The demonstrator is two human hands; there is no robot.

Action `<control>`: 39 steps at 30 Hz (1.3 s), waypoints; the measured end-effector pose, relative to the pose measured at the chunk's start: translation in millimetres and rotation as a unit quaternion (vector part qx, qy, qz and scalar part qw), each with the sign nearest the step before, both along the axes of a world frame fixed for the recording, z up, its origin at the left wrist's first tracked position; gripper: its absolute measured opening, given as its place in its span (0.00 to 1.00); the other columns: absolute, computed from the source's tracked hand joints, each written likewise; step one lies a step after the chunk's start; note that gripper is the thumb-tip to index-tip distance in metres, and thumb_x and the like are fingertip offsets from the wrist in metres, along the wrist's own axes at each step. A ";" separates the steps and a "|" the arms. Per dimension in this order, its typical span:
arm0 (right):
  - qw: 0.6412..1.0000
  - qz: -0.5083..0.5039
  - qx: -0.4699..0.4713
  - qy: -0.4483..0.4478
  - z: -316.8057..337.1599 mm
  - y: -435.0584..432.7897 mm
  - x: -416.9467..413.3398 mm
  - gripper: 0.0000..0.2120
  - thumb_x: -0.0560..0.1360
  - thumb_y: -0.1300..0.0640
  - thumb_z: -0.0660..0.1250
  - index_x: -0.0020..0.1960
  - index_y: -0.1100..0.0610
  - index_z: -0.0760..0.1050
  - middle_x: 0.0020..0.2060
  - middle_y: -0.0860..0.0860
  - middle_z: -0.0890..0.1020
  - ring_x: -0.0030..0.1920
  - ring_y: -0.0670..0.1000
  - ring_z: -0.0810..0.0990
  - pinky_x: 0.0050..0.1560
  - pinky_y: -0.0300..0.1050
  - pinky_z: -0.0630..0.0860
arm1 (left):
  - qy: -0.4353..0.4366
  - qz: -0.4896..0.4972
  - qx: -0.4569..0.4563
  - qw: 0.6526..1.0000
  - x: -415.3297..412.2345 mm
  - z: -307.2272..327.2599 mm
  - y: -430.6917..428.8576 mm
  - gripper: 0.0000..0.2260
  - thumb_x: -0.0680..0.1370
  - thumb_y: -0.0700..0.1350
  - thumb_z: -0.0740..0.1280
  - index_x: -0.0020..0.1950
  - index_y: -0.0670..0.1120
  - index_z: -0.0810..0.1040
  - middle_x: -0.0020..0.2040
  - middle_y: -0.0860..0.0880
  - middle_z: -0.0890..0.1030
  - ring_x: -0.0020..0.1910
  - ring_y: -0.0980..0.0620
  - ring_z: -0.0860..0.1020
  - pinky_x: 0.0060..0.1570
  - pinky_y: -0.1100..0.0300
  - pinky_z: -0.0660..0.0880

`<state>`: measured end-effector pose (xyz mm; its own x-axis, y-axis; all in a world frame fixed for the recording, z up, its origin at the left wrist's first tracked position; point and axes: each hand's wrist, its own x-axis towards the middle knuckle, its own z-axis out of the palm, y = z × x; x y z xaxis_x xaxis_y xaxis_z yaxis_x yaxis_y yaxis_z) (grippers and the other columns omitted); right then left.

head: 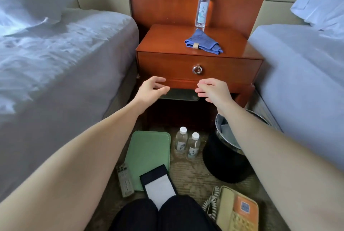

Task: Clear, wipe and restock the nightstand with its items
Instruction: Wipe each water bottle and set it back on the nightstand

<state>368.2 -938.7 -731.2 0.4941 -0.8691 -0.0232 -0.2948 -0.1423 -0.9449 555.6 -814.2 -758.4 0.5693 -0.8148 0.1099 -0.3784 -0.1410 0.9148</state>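
While left hand (151, 89) and right hand (214, 91) hover before the drawer (167, 66), fingers (163, 88) relaxed, grasping nothing | water bottle (202, 7) upright at nightstand tabletop (163, 40) rear: likely light, slick, grip mid-body | blue cloth (202, 42) just before it: limp, pinch a fold

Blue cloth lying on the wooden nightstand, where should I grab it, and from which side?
Pinch the blue folded cloth at its thick bunched middle, coming down from the front. It lies flat on the reddish wooden nightstand, and the clear plastic water bottle stands upright just behind its rear tip, likely easy to knock.
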 end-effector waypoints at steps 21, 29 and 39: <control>0.978 0.032 0.051 0.202 -172.1 -34.3 33.0 0.13 0.75 0.55 0.70 0.59 0.52 0.79 0.49 0.48 0.83 0.50 0.47 0.79 0.50 0.41 0.73 | 0.131 -0.053 0.162 0.977 -4.8 -185.5 -49.0 0.17 0.76 0.42 0.71 0.64 0.45 0.74 0.54 0.48 0.81 0.53 0.52 0.79 0.52 0.61 0.73; 0.938 0.123 0.026 0.323 -210.8 -45.5 52.3 0.22 0.71 0.51 0.75 0.63 0.50 0.76 0.51 0.47 0.81 0.54 0.50 0.79 0.56 0.47 0.75 | 0.103 -0.110 0.237 0.960 -4.7 -231.9 -68.4 0.22 0.77 0.41 0.71 0.69 0.44 0.70 0.66 0.49 0.73 0.67 0.50 0.71 0.62 0.62 0.68; 0.929 0.130 -0.050 0.342 -219.0 -44.3 62.5 0.15 0.72 0.56 0.74 0.58 0.53 0.79 0.51 0.51 0.82 0.51 0.52 0.80 0.50 0.46 0.78 | 0.107 -0.124 0.240 0.957 -6.1 -240.4 -78.6 0.20 0.76 0.38 0.70 0.67 0.42 0.71 0.61 0.46 0.77 0.58 0.49 0.77 0.58 0.57 0.75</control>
<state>430.7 -983.1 -950.2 0.5874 -0.7373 -0.3338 -0.7647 -0.3704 -0.5273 549.4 -892.8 -998.8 0.3200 -0.8549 -0.4084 -0.2658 -0.4948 0.8274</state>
